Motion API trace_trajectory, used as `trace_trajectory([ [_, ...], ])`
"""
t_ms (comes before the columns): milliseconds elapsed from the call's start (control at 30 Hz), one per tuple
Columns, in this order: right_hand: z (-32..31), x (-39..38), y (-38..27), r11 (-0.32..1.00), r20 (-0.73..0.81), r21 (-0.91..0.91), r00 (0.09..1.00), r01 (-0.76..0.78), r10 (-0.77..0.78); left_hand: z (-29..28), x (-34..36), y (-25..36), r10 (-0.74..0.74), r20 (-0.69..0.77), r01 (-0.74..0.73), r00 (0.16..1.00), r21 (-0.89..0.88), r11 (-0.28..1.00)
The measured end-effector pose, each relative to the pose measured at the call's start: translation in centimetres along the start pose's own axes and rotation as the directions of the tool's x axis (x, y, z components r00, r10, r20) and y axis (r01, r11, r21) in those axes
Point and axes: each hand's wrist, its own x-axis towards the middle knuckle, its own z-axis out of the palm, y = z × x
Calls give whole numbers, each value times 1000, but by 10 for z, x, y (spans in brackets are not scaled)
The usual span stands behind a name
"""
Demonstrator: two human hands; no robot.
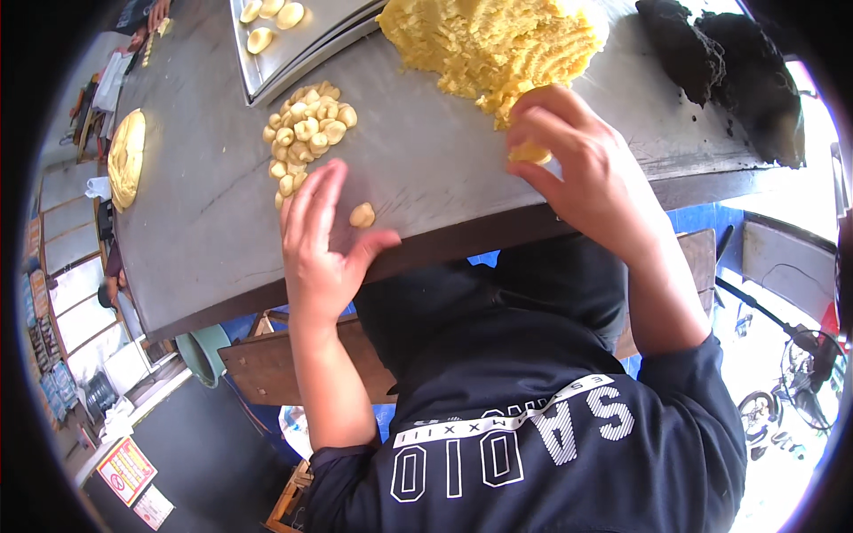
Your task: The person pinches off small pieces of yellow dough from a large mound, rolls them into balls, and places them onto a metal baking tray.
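My left hand [318, 244] is open over the table's near edge, fingers stretched and thumb apart. Just right of its fingers lies one small dough piece [362, 215], apart from the hand. Beyond the fingertips is a heap of small pale dough pieces [306, 133]. My right hand [582, 160] curls its fingers and thumb around a small lump of yellow paste [530, 153]. It sits at the near edge of a large, crumbly mound of yellow paste [498, 44], which matches the lump in colour.
A metal tray [258, 84] holding several round dough balls stands at the far side of the metal table [195, 222]. A slab of dough [127, 160] lies at the left, a black plastic bag [746, 80] at the right. Another person's hand [158, 13] shows at far left.
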Motion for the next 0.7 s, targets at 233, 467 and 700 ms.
trace_trajectory([
  [233, 8, -6, 3, 997, -138, -74, 990, -31, 21, 6, -3, -15, -65, 116, 96, 991, -296, 950],
  [467, 14, -4, 2, 984, -85, -178, 995, 26, -42, -8, -16, 22, 67, 193, -101, 979, 172, 980],
  [700, 15, 11, -7, 968, -56, -249, 998, 6, -20, 35, 100, 37, 323, -225, -300, 919, 130, 945],
])
